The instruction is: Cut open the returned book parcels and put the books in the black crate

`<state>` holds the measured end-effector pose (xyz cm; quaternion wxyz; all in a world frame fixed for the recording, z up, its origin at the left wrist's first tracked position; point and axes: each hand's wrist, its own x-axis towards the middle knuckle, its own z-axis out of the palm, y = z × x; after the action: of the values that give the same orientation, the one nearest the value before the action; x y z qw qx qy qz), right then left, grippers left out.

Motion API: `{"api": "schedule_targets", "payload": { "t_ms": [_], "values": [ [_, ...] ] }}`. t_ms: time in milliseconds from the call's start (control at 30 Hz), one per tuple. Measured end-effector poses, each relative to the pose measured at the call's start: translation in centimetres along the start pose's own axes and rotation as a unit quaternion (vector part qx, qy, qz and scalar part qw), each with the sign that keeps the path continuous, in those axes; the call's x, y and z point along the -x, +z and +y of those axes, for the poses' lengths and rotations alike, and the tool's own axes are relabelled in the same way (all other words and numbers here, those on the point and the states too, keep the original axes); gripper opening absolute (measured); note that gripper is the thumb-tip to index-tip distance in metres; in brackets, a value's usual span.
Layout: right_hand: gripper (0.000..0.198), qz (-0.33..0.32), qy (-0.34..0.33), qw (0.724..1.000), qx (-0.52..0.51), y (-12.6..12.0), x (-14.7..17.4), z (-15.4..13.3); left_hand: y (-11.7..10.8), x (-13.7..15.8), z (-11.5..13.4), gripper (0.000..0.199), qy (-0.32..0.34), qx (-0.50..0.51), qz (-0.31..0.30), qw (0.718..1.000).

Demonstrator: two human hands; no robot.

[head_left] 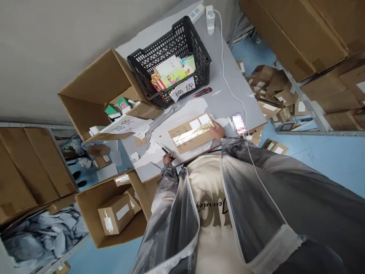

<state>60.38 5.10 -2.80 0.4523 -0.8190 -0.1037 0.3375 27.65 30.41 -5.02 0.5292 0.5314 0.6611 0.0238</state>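
A flat brown cardboard box (182, 131) lies tilted near the front edge of the grey table. Shiny tape runs along its middle, with two white labels and black handwriting on top. My right hand (218, 131) grips its right end, thumb over the top. Just left of the box, my left hand (167, 158) is closed around a slim dark tool (164, 150) with a thin pale tip pointing away from me; whether it is a knife or a pen I cannot tell. The tip is apart from the box.
Beyond the box stand a black plastic crate (207, 72) of colourful booklets and a red-and-black box cutter (202, 92). An open carton (85, 87) holds small boxes at left; another carton (94, 239) sits below. A white cable (225, 76) crosses the table to a phone (238, 124).
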Motion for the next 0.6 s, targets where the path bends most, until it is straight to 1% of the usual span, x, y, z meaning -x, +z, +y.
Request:
{"api": "schedule_targets", "payload": {
  "t_ms": [67,100,200,267,333,367,433,467,533,600],
  "values": [
    [0.07,-0.027,0.007,0.998,-0.059,-0.4,0.1,0.3,0.0,0.4,0.7,0.037,-0.009,0.037,0.019,0.999],
    [0.072,-0.043,0.01,0.995,-0.09,-0.6,0.3,0.6,0.0,0.7,1.3,0.038,-0.002,0.055,0.03,0.998],
    [0.073,-0.07,0.032,0.987,-0.142,-1.4,1.0,1.5,0.6,1.8,3.7,0.042,0.067,0.136,0.028,0.988],
    [0.066,-0.061,0.053,0.988,-0.133,-1.7,1.9,2.1,1.7,2.8,5.8,0.042,0.128,0.153,-0.002,0.98],
    [0.059,-0.055,0.059,0.99,-0.114,-1.9,2.9,2.5,3.5,3.9,8.0,0.042,0.174,0.117,-0.064,0.976],
    [0.058,-0.058,0.053,0.991,-0.108,-1.9,3.3,2.6,4.6,4.4,8.9,0.044,0.19,0.09,-0.107,0.972],
    [0.064,-0.07,0.035,0.992,-0.1,-1.7,4.0,2.8,6.8,5.3,10.4,0.05,0.211,0.029,-0.193,0.958],
    [0.067,-0.073,0.029,0.992,-0.097,-1.6,4.2,2.8,7.9,5.7,10.9,0.052,0.219,0.0,-0.225,0.95],
    [0.069,-0.072,0.026,0.992,-0.095,-1.3,4.4,2.9,9.7,6.3,11.6,0.055,0.234,-0.046,-0.253,0.937],
    [0.063,-0.063,0.028,0.993,-0.099,-1.0,4.4,3.0,11.1,6.7,12.1,0.06,0.257,-0.084,-0.246,0.931]
  ]
}}
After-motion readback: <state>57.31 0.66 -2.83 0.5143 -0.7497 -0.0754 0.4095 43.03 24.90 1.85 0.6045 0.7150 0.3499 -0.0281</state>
